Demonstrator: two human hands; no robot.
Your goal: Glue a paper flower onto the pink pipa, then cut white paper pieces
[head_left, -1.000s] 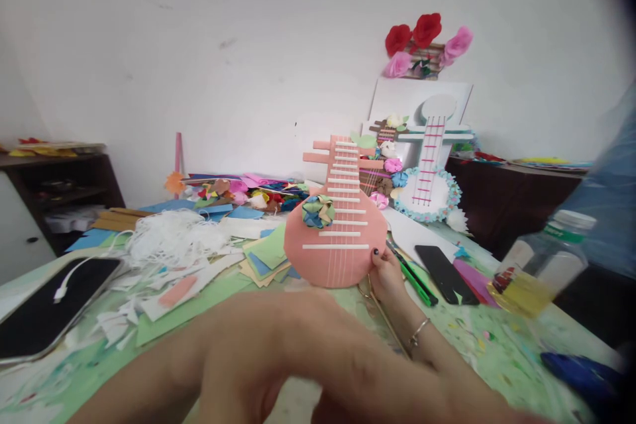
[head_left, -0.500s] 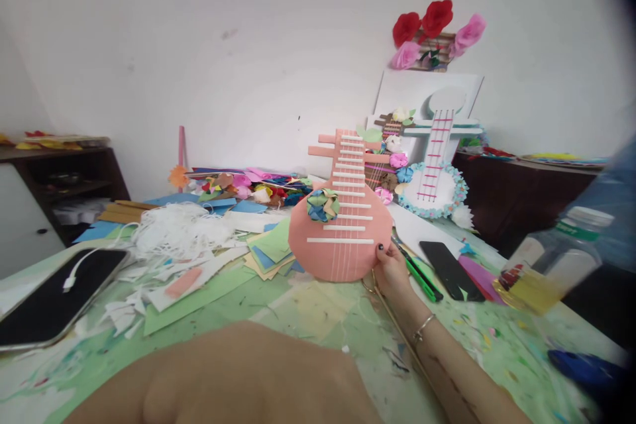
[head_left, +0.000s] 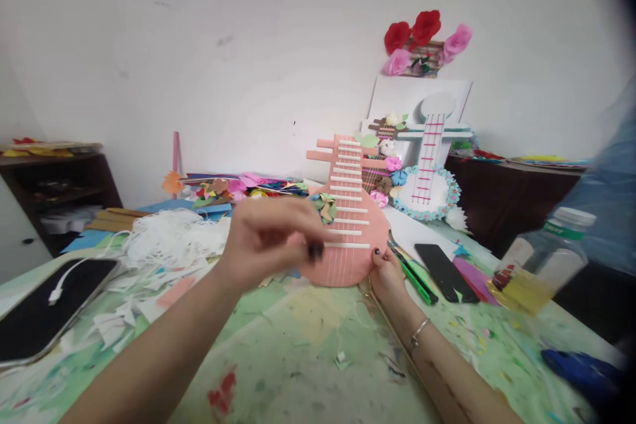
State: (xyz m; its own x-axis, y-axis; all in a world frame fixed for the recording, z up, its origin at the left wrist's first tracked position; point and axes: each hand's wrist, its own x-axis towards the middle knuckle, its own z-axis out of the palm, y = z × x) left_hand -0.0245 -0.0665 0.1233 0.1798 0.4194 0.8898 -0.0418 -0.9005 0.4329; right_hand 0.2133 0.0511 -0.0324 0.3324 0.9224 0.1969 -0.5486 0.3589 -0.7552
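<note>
A pink paper lute (head_left: 342, 271) stands upright on the table, with white fret strips, thin strings and a folded green-and-tan paper flower (head_left: 325, 208) on its body. My right hand (head_left: 388, 273) grips the lute's lower right edge, thumb on the front. In front of the lute's left side hovers my left hand (head_left: 273, 238), its fingers bent and smeared by motion. Whether it holds or touches anything I cannot tell. It hides part of the lute's left edge.
A green cutter (head_left: 420, 281), a black phone (head_left: 444, 271) and a bottle of yellow liquid (head_left: 541, 262) lie or stand to the right. Paper scraps, white string (head_left: 161, 238) and another phone (head_left: 54, 308) are at left. A white paper instrument (head_left: 427, 175) leans behind.
My left hand has risen from the bottom foreground to the lute's left side. My right hand keeps its hold on the lute. The view has shifted slightly.
</note>
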